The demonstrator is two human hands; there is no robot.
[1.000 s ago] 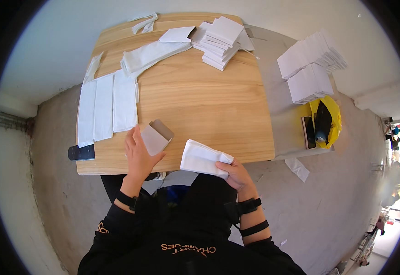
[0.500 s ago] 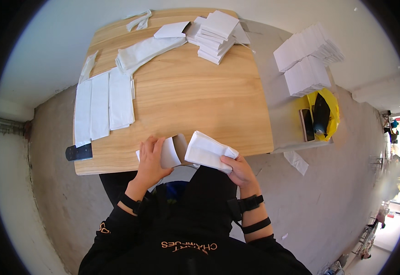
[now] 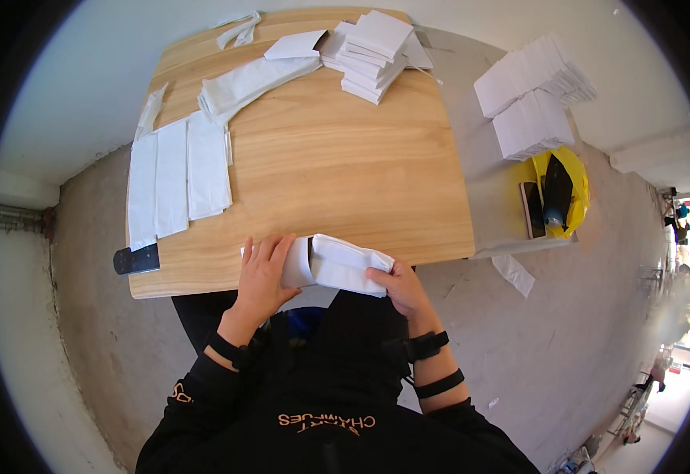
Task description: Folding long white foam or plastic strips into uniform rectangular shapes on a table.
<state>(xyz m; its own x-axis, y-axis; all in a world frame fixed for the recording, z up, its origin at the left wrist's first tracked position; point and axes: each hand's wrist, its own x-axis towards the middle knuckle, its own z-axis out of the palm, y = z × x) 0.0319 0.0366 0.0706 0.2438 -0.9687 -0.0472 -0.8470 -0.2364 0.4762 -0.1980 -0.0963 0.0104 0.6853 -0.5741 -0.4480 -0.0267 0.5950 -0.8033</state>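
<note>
My left hand (image 3: 259, 278) is closed around a white paper sleeve (image 3: 298, 264) at the table's front edge. The sleeve's open end points right. Between the thumb and fingers of my right hand (image 3: 406, 292) is a folded white sheet bundle (image 3: 348, 265), thumb on top. Its left end sits at the mouth of the sleeve; how far in it reaches is hidden. Whether the bundle is cloth or soft paper I cannot tell. Flat white folded strips (image 3: 172, 182) lie in a row on the left of the table, and a longer folded stack (image 3: 254, 82) lies behind them.
On the wooden table (image 3: 345, 174), a pile of white sleeves (image 3: 372, 55) stands at the back. Beyond the right edge, a lower grey surface bears stacked white packets (image 3: 530, 122), a phone (image 3: 532, 209) and a yellow bag (image 3: 574, 193). A dark device (image 3: 136, 259) juts out at the left.
My right hand has moved left, bringing the folded bundle's end to the sleeve's mouth. The left hand still holds the sleeve in nearly the same place.
</note>
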